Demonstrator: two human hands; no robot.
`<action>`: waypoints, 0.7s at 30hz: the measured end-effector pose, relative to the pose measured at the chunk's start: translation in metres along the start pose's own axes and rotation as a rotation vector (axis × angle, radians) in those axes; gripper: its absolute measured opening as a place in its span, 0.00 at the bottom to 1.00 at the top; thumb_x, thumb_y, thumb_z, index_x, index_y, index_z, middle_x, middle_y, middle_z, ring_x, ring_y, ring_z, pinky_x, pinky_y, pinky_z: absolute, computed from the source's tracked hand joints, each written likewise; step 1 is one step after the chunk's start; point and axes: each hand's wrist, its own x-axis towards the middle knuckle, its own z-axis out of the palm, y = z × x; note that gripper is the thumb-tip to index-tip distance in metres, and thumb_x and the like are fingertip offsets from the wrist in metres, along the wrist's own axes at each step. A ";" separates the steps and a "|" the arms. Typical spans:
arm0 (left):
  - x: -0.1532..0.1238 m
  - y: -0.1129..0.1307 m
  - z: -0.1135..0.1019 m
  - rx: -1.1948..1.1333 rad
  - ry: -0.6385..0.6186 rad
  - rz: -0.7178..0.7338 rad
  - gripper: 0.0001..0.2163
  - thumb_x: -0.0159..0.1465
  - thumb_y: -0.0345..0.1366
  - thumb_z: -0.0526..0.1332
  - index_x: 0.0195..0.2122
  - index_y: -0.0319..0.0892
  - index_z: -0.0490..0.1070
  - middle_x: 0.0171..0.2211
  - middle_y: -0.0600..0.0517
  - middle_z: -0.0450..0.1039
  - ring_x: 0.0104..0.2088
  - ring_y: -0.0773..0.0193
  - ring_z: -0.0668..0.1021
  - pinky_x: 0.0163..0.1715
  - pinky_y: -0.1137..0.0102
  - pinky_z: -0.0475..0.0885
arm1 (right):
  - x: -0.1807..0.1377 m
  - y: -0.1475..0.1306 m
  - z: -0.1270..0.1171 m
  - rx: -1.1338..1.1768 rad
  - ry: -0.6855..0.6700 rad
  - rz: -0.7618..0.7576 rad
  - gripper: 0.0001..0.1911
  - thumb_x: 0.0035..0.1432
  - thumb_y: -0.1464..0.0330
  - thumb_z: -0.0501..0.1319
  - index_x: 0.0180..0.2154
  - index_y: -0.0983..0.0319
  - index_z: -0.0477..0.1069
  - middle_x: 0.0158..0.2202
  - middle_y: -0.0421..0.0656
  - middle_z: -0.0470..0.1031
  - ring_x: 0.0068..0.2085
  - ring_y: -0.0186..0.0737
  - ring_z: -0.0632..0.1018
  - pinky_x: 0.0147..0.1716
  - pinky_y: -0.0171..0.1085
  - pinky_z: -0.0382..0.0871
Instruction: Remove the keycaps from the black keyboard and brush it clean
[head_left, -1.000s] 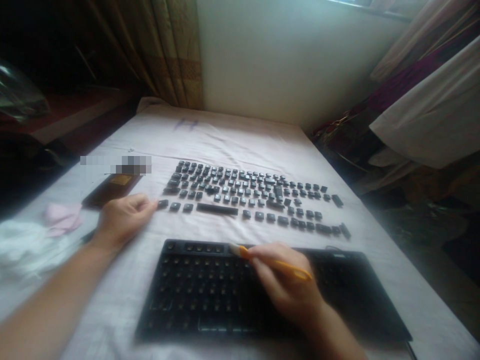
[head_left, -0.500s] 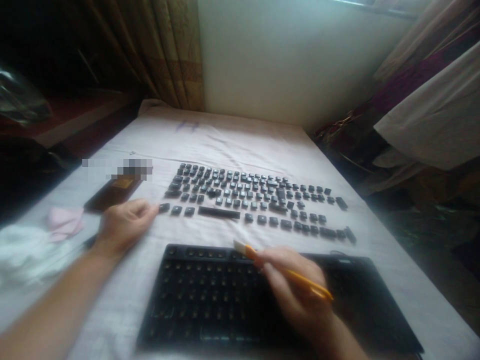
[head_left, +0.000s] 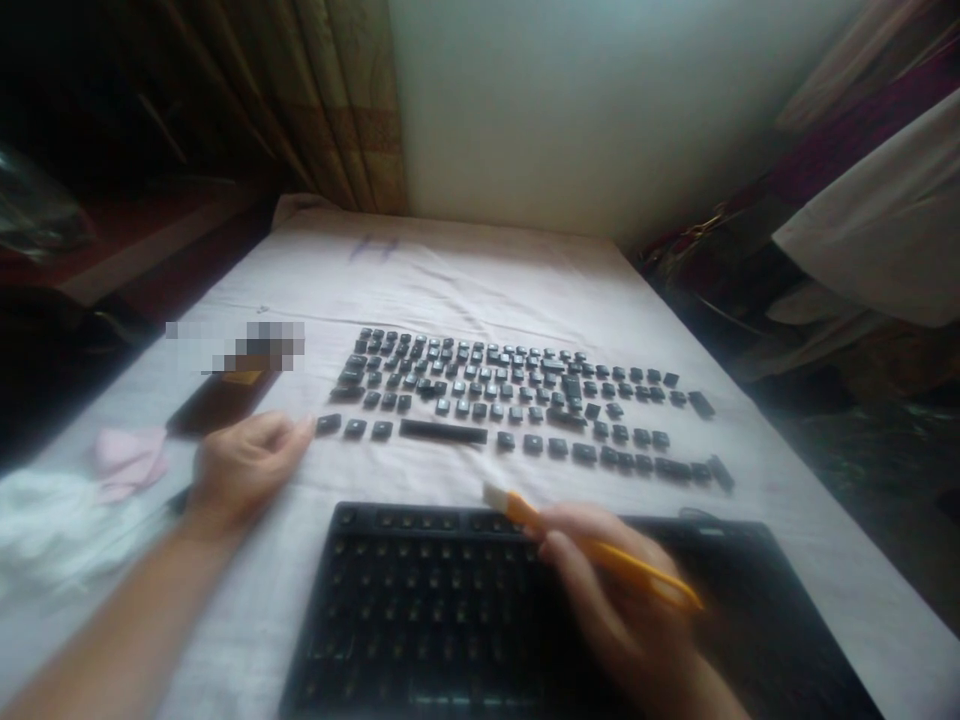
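Note:
My right hand (head_left: 622, 590) grips a small brush (head_left: 517, 505) with an orange handle and pale bristles. Its tip points left, over the back edge of a black keyboard (head_left: 420, 590) whose keycaps are off. My left hand (head_left: 251, 460) is closed and rests on the cloth left of the keyboard, its fingertips beside a loose keycap (head_left: 328, 424); whatever it may hold is hidden. Behind the keyboard, several black keycaps lie in rows, with the long space bar (head_left: 444, 431) in the front row.
A dark brown box-like object (head_left: 217, 395), partly blurred out, lies beyond my left hand. A pink cloth (head_left: 131, 460) and a white cloth (head_left: 64, 530) sit at the left. A pale sheet (head_left: 480, 270) covers the surface; a curtain (head_left: 337, 110) hangs behind.
The view has shifted slightly, so the keyboard and keycaps sit a little lower and further right. My right hand and the brush have moved right in the picture. Both hands keep their hold.

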 end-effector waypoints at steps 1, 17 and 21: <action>0.000 0.000 0.000 -0.004 0.001 0.004 0.22 0.62 0.50 0.55 0.16 0.42 0.55 0.16 0.59 0.52 0.18 0.74 0.59 0.23 0.75 0.54 | 0.000 0.000 -0.001 -0.014 0.009 -0.005 0.09 0.62 0.76 0.59 0.42 0.59 0.74 0.32 0.42 0.83 0.31 0.38 0.84 0.32 0.34 0.80; -0.004 0.000 0.005 -0.024 -0.036 0.165 0.22 0.64 0.48 0.56 0.16 0.41 0.56 0.16 0.58 0.55 0.19 0.74 0.59 0.24 0.73 0.53 | 0.017 -0.041 -0.013 -0.135 0.028 -0.198 0.06 0.62 0.77 0.59 0.37 0.63 0.73 0.28 0.42 0.81 0.28 0.36 0.82 0.31 0.35 0.77; -0.005 0.000 0.005 -0.038 -0.070 0.224 0.22 0.64 0.48 0.56 0.17 0.41 0.58 0.17 0.59 0.56 0.19 0.74 0.60 0.25 0.72 0.53 | 0.018 -0.043 0.009 -0.127 0.120 -0.213 0.07 0.61 0.78 0.59 0.37 0.63 0.72 0.29 0.42 0.81 0.27 0.37 0.82 0.31 0.36 0.76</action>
